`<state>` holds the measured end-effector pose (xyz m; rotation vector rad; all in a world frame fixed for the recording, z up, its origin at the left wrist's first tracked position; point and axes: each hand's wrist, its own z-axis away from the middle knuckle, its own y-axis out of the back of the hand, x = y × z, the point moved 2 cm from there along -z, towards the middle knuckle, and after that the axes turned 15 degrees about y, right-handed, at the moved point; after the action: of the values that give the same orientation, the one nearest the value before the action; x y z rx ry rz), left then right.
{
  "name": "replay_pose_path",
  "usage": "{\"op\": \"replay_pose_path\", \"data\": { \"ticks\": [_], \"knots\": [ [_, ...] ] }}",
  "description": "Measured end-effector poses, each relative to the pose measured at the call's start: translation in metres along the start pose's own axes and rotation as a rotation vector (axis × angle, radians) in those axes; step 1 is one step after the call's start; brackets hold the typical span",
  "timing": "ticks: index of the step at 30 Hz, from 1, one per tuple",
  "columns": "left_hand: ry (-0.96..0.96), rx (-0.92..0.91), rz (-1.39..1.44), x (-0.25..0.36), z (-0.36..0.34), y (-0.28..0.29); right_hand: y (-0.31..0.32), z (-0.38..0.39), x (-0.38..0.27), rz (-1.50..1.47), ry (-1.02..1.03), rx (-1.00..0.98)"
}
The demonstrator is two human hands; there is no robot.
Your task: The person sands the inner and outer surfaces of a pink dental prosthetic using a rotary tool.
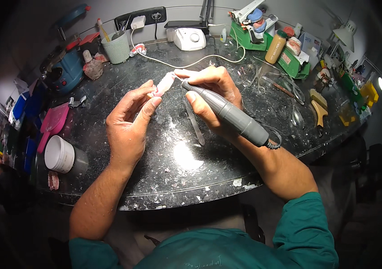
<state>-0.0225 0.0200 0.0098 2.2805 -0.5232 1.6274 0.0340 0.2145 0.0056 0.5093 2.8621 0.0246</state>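
Between the thumb and fingers of my left hand (132, 112) is a pale pink denture (165, 83), tilted with its far end up toward the right. My right hand (213, 89) grips a dark grey rotary handpiece (231, 113), its cord trailing off the back end. The handpiece's tip points at the denture's upper right end; whether it touches is too small to tell. Beneath the hands, a flat metal spatula (194, 120) lies on the black, dust-speckled bench (164, 179).
At the back stand a white control box (189, 39) with a knob and a pot of tools (116, 47). A white tub (59, 154) and pink dustpan (53, 123) lie left. Rightward are green bins (294, 62), a brown bottle (276, 46), metal tools and a brush (319, 110).
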Motion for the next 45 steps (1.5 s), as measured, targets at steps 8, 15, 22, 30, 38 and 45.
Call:
{"op": "replay_pose_path", "data": {
  "ticks": [8,15,22,30,38,45],
  "knots": [
    [0.016,-0.007,0.027,-0.002,0.000,0.000,0.001,-0.002,-0.005,0.082,0.038,-0.119],
    [0.047,-0.031,0.012,-0.001,0.001,0.000,-0.001,0.000,-0.001,0.018,0.053,-0.045],
    [0.075,-0.032,0.075,-0.002,0.000,0.001,-0.004,0.000,-0.005,0.048,0.056,-0.090],
    [0.081,-0.026,0.104,-0.001,0.001,0.001,-0.003,-0.002,-0.008,0.047,0.088,-0.127],
    [0.105,-0.046,0.119,-0.001,0.000,0.000,-0.004,-0.009,-0.017,0.113,0.143,-0.196],
    [0.131,-0.047,0.150,0.000,0.002,0.000,-0.008,-0.009,-0.019,0.144,0.162,-0.213]
  ]
}}
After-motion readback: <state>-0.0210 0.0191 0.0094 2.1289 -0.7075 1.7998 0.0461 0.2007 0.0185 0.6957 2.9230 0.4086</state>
